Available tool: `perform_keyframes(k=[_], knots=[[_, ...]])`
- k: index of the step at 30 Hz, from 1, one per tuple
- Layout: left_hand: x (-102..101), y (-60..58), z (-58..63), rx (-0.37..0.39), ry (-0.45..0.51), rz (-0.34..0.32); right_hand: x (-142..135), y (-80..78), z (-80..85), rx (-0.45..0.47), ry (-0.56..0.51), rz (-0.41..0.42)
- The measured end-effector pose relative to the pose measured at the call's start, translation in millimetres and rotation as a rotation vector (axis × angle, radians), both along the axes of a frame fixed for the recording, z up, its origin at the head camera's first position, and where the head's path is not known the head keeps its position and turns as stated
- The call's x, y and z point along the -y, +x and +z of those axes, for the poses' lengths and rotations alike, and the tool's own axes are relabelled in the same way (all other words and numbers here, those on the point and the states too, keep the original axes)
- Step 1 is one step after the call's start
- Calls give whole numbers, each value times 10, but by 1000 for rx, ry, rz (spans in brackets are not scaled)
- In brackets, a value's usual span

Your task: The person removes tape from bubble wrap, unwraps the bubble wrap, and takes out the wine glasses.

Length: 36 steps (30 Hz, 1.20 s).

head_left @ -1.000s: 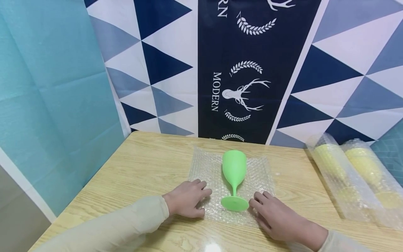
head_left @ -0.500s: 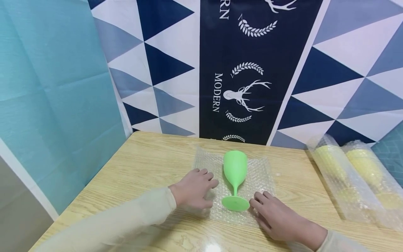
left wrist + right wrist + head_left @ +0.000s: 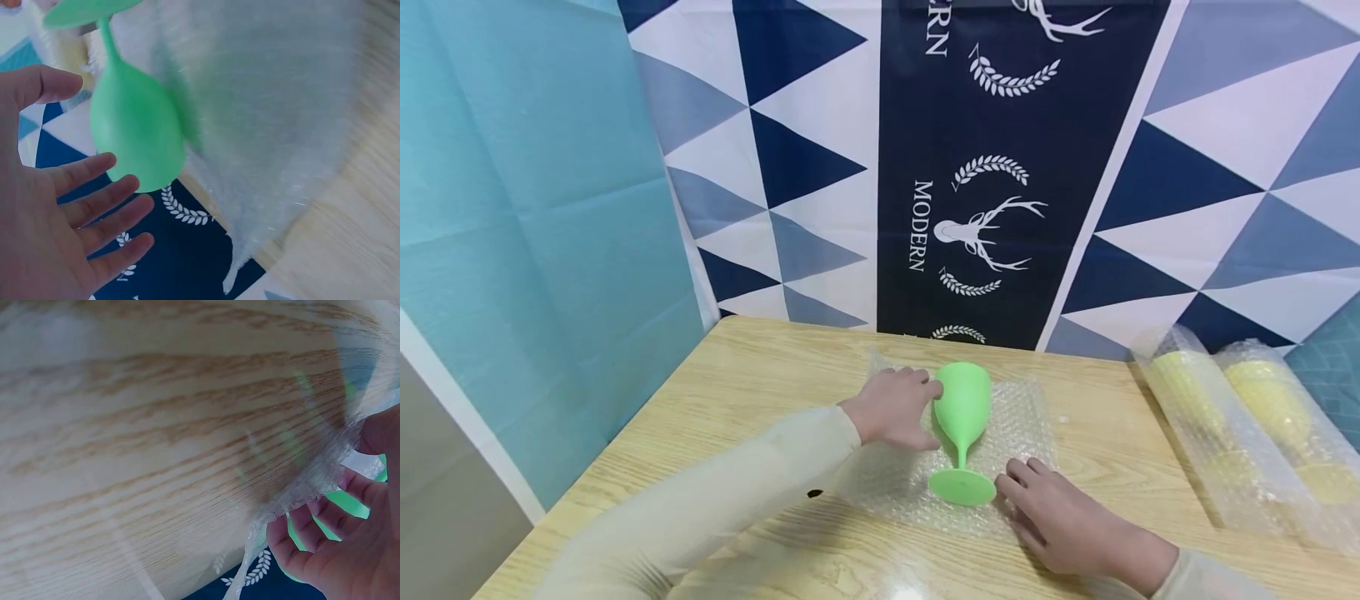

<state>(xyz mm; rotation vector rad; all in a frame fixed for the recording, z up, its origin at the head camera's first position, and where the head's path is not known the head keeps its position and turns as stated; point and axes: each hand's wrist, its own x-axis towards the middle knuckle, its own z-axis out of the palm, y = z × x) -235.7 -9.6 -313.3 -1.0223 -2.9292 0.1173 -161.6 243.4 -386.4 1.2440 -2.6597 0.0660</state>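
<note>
Two bubble-wrap sleeves (image 3: pixel 1262 502) off to the right each have a yellow goblet (image 3: pixel 1191 387) inside. Green goblet (image 3: pixel 962 404) is lying on a bubble-wrap sheet (image 3: pixel 1018 425), between the hands. Left hand (image 3: pixel 895 408)'s spread wide by the bowl, can't tell if it's touching; right hand (image 3: pixel 1063 521)'s loosely bent at the wrap's edge, near the foot. Backdrop (image 3: pixel 910 125) reads "MODERN" sideways.
</note>
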Motion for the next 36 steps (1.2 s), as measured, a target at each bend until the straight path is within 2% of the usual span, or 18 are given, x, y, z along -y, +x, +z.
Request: perform_keyframes(k=[4,7,12,19,24,30,33,36], knots=[[-87,-91,83,167,107,139,6,11,-6,-21,-2,-2],[-135,-151,147,252,173,233,9,12,-14,-37,-13,1],[-194,-256,204,377,289,339,8,9,-35,-32,-20,-1],[-287,-406,174,567,448,475,12,1,-34,-33,-17,-2],[-352,-516,152,737,585,581,13,-7,-27,-7,-6,-11],[-390,-545,113,931,798,696,14,-4,-12,35,24,-32],[-406,-541,88,972,869,728,17,-6,-3,49,37,-38],[-449,-545,39,959,896,723,17,1,-12,33,34,-31]])
